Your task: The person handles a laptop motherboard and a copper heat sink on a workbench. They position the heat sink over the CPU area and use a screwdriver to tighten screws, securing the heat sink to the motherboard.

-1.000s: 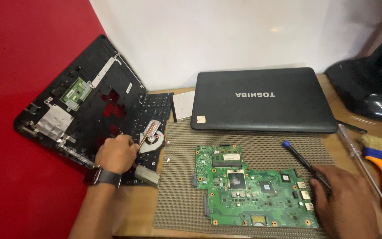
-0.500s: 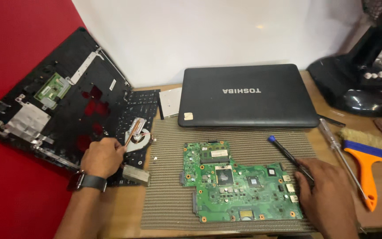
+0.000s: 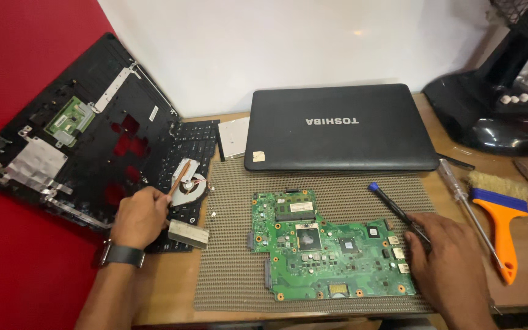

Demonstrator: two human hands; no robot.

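While grasped, heatsink under left grip

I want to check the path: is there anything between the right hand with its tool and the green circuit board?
Nothing visible. The right hand lies at the right edge of the green circuit board, holding a blue-tipped tool; only bare mat surrounds them.

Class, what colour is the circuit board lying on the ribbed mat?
Green, seen in the head view: the circuit board lies on the mat.

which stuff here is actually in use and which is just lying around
In use:
left hand on the copper-piped cooling fan
right hand holding the blue-tipped black tool
green motherboard

Lying about:
closed black laptop
orange-handled brush
clear-handled screwdriver
black fan base
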